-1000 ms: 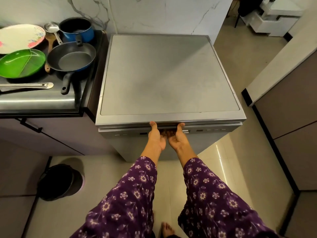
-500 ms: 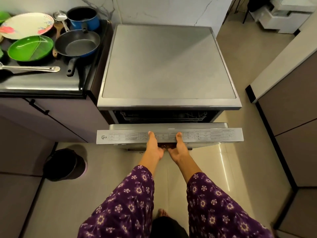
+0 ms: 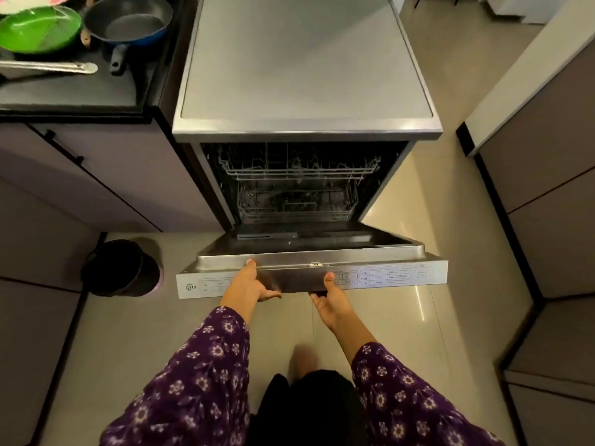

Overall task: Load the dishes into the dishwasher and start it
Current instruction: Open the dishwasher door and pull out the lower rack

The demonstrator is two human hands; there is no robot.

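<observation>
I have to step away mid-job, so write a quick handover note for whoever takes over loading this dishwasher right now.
Left hand and right hand both hold the dishwasher door by its free edge, fingers underneath.
Door is down, nearly flat; upper rack and lower rack look empty.
Green plate, frying pan and a metal utensil sit on the counter to the left.
Left to do: load the dishes, shut the door, start it.

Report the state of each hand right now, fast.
Left hand: grips the top edge of the dishwasher door, thumb on top.
Right hand: holds the same door edge, thumb pressed on its face.
</observation>
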